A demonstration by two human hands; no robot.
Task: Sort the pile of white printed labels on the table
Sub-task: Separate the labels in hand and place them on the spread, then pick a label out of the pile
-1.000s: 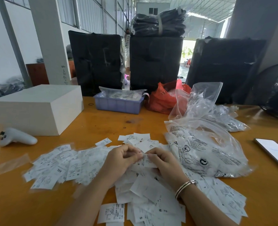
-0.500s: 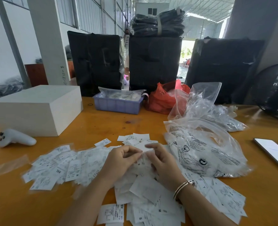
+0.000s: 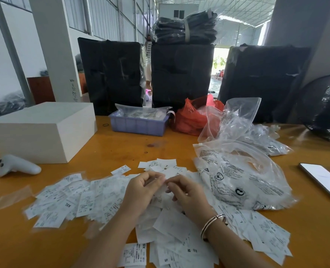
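Both hands (image 3: 165, 187), fingers curled, pinch one label (image 3: 163, 187) above the pile (image 3: 94, 198).

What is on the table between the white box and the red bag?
A blue tray with clear packets in it sits between the white box and the red bag, in the head view.

From my feed I see two bare forearms coming in from the bottom edge, with no sleeves on either one as far up as the picture reaches. The left hand (image 3: 141, 192) wears nothing that I can make out: no ring, no watch, no band. The right hand (image 3: 189, 196) is likewise bare, but its wrist carries a thin metal bangle (image 3: 211, 223), rose-gold in tone, which looks like two or three slim hoops lying close together. The nails are short; I can't tell any polish.
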